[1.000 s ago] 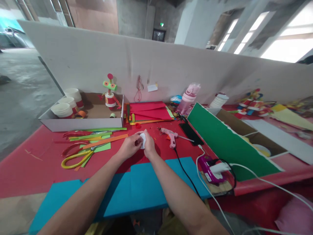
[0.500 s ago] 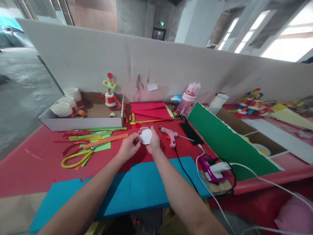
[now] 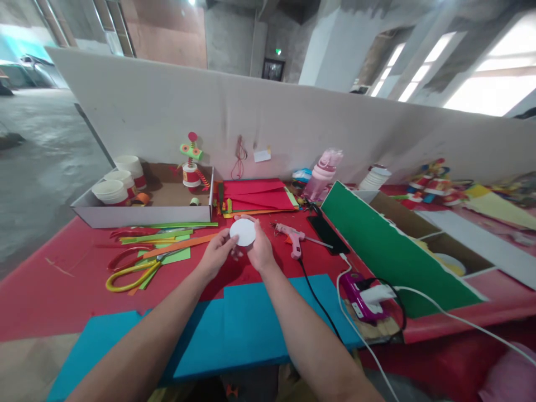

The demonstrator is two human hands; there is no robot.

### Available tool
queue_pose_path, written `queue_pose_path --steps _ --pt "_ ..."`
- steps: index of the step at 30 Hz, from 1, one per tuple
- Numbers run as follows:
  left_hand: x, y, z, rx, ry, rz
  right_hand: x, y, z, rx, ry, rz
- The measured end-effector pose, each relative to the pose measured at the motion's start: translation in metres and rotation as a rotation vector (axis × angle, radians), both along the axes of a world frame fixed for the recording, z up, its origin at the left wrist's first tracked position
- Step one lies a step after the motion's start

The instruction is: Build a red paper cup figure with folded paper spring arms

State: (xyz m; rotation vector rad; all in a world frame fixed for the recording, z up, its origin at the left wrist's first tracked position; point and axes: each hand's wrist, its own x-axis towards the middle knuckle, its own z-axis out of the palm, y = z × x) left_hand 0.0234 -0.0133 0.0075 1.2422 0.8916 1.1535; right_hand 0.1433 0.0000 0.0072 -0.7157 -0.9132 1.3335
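A white paper disc faces up between my two hands; whether it is loose or the base of a cup is hidden. My left hand pinches its near left edge, thumb on top. Around its right side curls my right hand, gripping it. Right of the hands, a pink glue gun lies on the red table cover. To the left are yellow-handled scissors and an orange paper strip among green strips.
A shallow box at the back left holds paper cups and a paper-cup figure. Red paper sheets lie behind the hands. On the right are a phone, a purple power strip, cables and a green-sided box.
The white disc has shifted slightly left and shows more of its face. My left hand has moved down and its thumb now rests on the disc's edge.
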Motion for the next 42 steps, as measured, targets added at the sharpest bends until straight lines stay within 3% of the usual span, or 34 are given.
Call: queue_pose_path --steps 5,12,18,21,27,32,34,38,42 --pt "-0.014 0.011 0.001 0.02 -0.072 0.226 0.002 0.003 -0.006 0.035 -0.093 0.081" --pt "-0.02 0.013 0.001 0.04 -0.05 0.304 0.003 -0.008 0.003 0.017 -0.194 0.253" --pt "-0.013 0.011 -0.001 0.068 -0.056 0.153 0.001 -0.001 -0.004 -0.015 -0.133 0.049" --pt "-0.014 0.011 0.0 0.119 0.021 0.15 0.004 0.001 -0.004 -0.029 -0.19 0.041" --pt "-0.018 0.01 0.003 0.153 0.156 0.129 0.006 -0.004 0.002 0.132 -0.274 0.0" --pt "-0.012 0.007 0.002 0.121 0.056 0.106 0.004 -0.003 -0.002 0.038 -0.332 -0.02" --pt "-0.012 0.007 0.002 0.092 0.043 0.138 0.004 -0.004 -0.002 0.102 -0.467 -0.088" --pt "-0.015 0.008 0.003 0.109 0.082 0.166 0.006 -0.01 0.001 0.36 -0.862 -0.396" --pt "-0.016 0.01 0.001 0.159 0.151 0.168 0.008 -0.012 0.004 0.538 -1.083 -0.428"
